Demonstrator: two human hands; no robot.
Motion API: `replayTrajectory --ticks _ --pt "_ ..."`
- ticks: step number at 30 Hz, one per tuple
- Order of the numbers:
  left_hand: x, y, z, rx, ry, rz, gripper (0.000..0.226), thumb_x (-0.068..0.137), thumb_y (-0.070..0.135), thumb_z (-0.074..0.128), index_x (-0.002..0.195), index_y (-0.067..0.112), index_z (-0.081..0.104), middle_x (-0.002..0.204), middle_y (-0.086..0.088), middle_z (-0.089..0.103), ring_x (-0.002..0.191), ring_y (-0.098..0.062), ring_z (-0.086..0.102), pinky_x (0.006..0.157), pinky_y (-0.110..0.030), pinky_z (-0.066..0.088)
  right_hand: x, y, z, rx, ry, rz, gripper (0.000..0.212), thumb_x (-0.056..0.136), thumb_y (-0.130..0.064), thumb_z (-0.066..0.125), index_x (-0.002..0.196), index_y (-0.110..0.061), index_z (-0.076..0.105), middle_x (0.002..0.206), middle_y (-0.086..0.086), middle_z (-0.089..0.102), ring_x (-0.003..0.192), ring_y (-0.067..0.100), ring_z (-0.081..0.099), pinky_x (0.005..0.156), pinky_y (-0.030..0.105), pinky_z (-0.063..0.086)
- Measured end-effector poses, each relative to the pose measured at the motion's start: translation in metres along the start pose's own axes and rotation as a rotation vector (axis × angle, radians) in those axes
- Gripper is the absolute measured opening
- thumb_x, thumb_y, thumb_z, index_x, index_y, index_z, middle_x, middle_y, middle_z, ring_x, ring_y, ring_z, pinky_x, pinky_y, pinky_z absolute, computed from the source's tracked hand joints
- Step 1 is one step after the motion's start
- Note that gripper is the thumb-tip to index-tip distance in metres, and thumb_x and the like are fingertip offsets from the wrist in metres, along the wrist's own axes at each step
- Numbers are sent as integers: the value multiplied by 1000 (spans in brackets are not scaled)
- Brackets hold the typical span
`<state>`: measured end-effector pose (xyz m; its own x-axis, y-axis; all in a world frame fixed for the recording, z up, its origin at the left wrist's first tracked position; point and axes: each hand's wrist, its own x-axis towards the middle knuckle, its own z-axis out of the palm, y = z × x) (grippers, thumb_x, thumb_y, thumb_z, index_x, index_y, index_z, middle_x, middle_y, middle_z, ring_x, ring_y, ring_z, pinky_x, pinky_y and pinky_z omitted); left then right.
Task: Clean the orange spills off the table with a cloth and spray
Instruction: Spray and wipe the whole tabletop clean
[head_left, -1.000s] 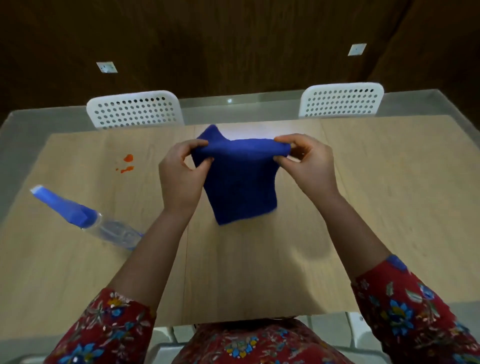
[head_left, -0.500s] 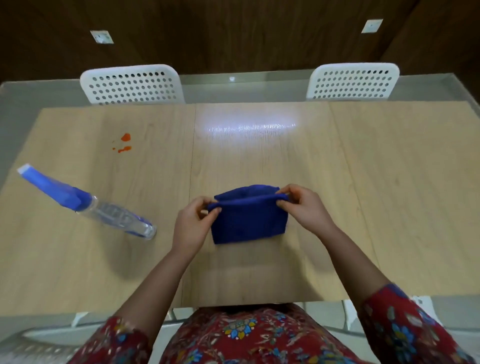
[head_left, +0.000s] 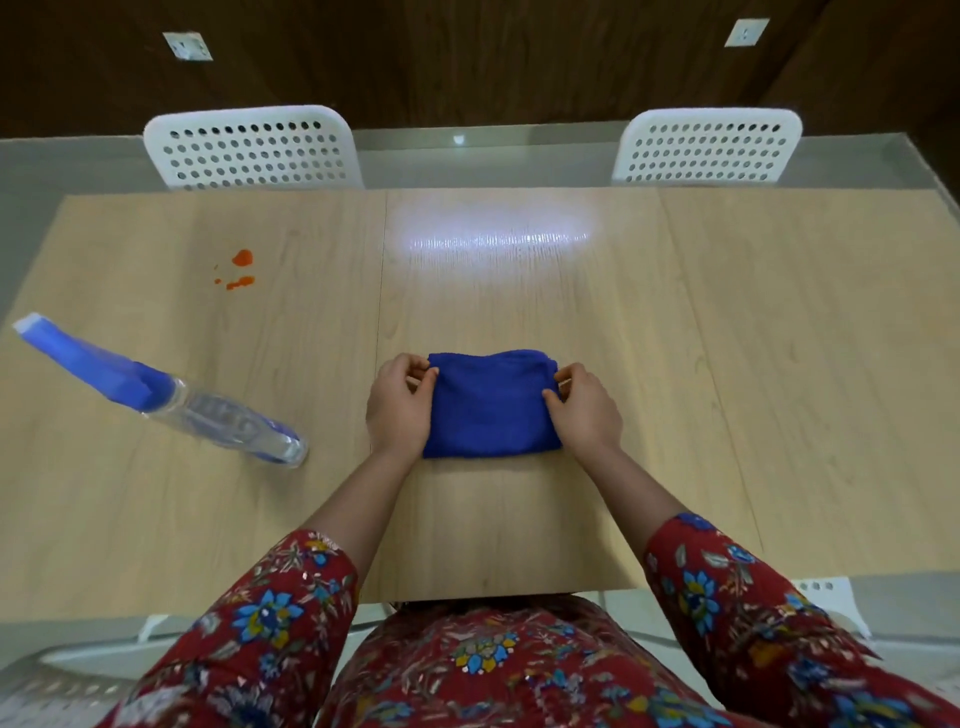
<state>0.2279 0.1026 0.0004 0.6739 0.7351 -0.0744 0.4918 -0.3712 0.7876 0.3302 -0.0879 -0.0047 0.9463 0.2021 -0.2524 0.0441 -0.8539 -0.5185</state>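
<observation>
Wooden worktop (head_left: 727, 389) fills the view. Spray bottle (head_left: 208, 410) lies on its side, left. Folded blue cloth (head_left: 491, 408) sits flat mid-worktop, with left hand (head_left: 397, 410) and right hand (head_left: 587, 410) flanking it, fingers pinching its far corners. Orange spills (head_left: 240, 270) sit far-left, well apart.

On the table (head_left: 727, 364) the cloth (head_left: 491, 410) lies centre, the spray bottle (head_left: 208, 410), apparently upright, to its left, spills (head_left: 239, 270) behind that.
</observation>
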Motion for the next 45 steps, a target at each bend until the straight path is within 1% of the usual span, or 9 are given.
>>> replayTrajectory --ticks 5,9,14,24,31,34,38,41,45 --pt "6 9 6 -42 49 11 9 94 30 57 101 25 56 108 7 56 95 -14 59 65 -18 38 1 -10 1 118 223 -88 13 95 -29 52 107 -24 55 109 -4 54 94 18 59 68 33 49" --pt "8 -1 2 -15 -76 -125 66 88 40 65 143 23 32 142 -5 39 115 -22 54 93 -39 49 0 -12 -1 -2 226 -178 48 91 -41 56 134 -22 46 132 4 48 113 21 50 86 37 49" --pt "-31 -30 -21 284 -209 442 61 76 36 75 130 25 49 129 1 49 117 -19 49 97 -34 41 -28 30 3 -380 -142 -827 56 80 -40 55 135 -31 52 143 -7 49 129 17 44 104 39 39" --pt "-29 -4 -11 299 -264 593 23 86 23 52 104 17 66 99 3 67 91 -20 62 82 -35 45 -33 8 -61 272 -362 -342 34 85 2 46 98 -15 71 97 -4 70 88 8 60 77 24 44" --pt "-33 90 35 15 -332 726 21 91 12 46 102 13 65 98 2 68 90 -21 61 84 -41 46 -63 41 -142 500 -15 -198 45 83 8 40 87 -24 70 90 -11 71 81 -2 62 70 13 46" --pt "-43 111 46 -106 -352 815 23 86 0 50 97 13 65 97 4 68 90 -17 61 87 -35 44 -90 53 -164 397 28 -275 41 83 -2 45 88 -33 70 84 -22 70 71 1 61 65 15 44" --pt "-51 79 49 110 -604 785 54 76 -1 53 123 24 56 141 10 49 133 -8 40 116 -34 15 -108 76 -158 109 -432 -277 20 95 -36 54 108 -37 69 102 -28 68 93 -6 61 82 20 48" --pt "-48 38 45 274 -621 609 68 83 1 55 145 24 38 156 7 29 145 -13 21 120 -38 9 -95 90 -110 -31 -192 -342 32 98 -38 45 124 -32 62 126 -15 62 117 3 55 99 35 46" --pt "-28 8 43 518 -608 466 68 97 36 47 154 25 13 163 5 3 150 -17 0 118 -44 -1 -68 107 -34 -471 -132 -251 59 95 -62 21 151 -45 11 162 -8 2 149 28 -6 113 61 0"
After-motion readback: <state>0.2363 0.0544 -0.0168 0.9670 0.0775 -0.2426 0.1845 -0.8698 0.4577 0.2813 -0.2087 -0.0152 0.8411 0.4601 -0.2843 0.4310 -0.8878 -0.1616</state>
